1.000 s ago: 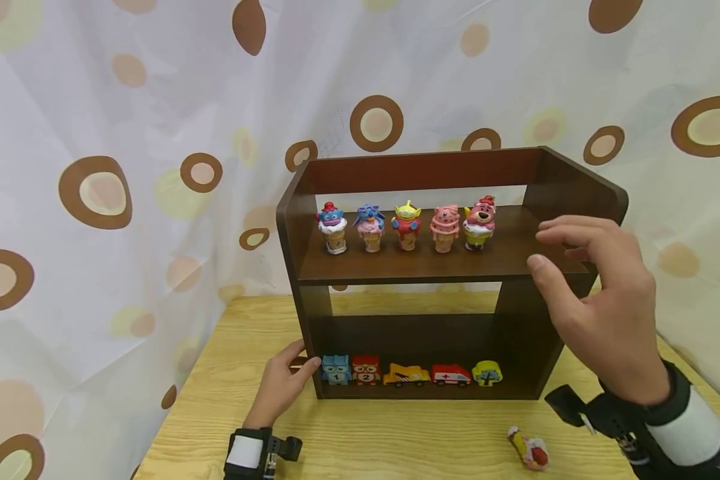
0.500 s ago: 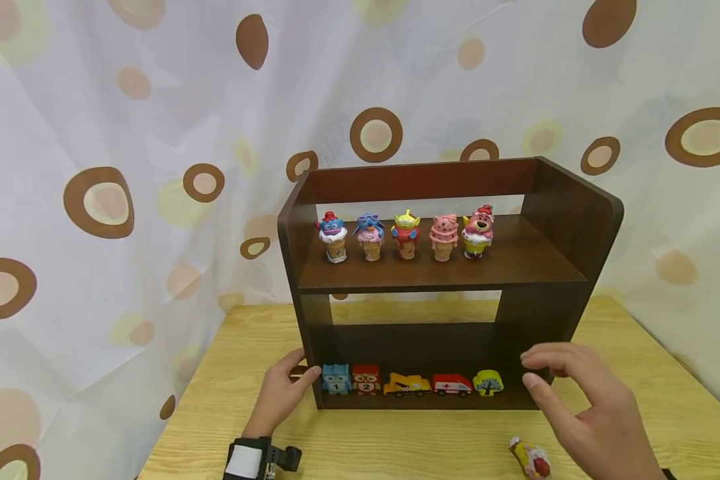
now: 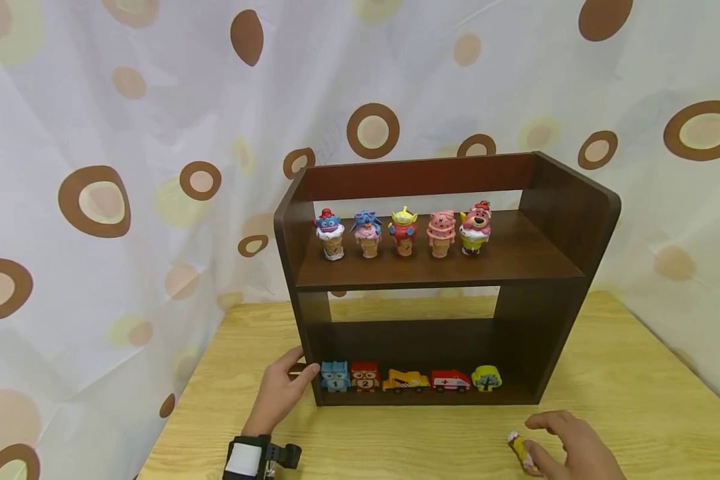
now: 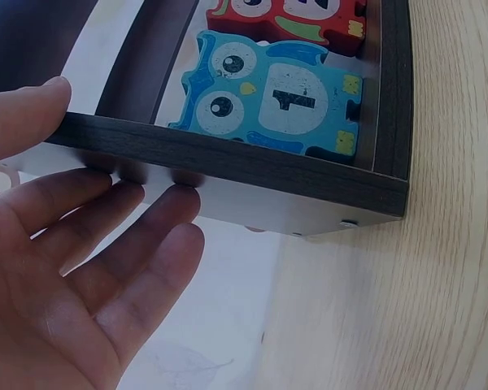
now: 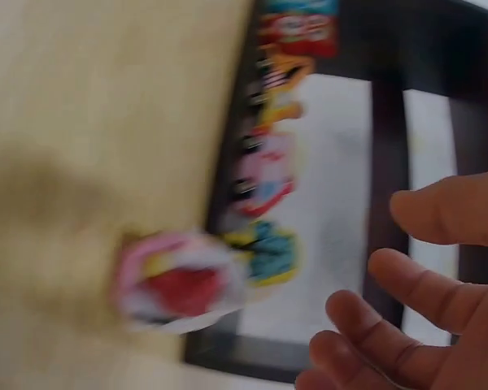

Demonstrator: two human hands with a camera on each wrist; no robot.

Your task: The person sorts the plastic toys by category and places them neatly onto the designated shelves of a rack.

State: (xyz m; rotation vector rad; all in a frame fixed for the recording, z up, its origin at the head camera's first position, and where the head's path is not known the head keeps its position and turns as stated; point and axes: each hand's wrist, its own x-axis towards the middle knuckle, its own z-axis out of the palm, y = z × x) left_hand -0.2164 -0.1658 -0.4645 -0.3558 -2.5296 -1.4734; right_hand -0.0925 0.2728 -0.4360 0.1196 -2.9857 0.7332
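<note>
A dark brown two-tier shelf point(image 3: 420, 283) stands on the wooden table. At its lower left side my left hand point(image 3: 278, 392) holds the side panel, thumb at the front edge and fingertips against the outer face, as the left wrist view shows. My right hand point(image 3: 576, 450) hovers right at a small figurine point(image 3: 519, 448) lying on its side in front of the shelf, fingers apart with nothing between them. The figurine, yellow, white and red, is partly hidden by the thumb in the head view. It looks blurred in the right wrist view.
On the upper tier stand several ice-cream-cone figurines, among them a pink bear point(image 3: 475, 230). The lower tier holds a blue owl block point(image 3: 335, 377), a red owl block point(image 3: 365, 377), a yellow truck point(image 3: 405, 381), an ambulance point(image 3: 451, 381) and a tree block point(image 3: 487, 378).
My right hand has come down from beside the upper tier, past the lower right of the shelf, to the figurine on the table. The left hand keeps its place on the shelf.
</note>
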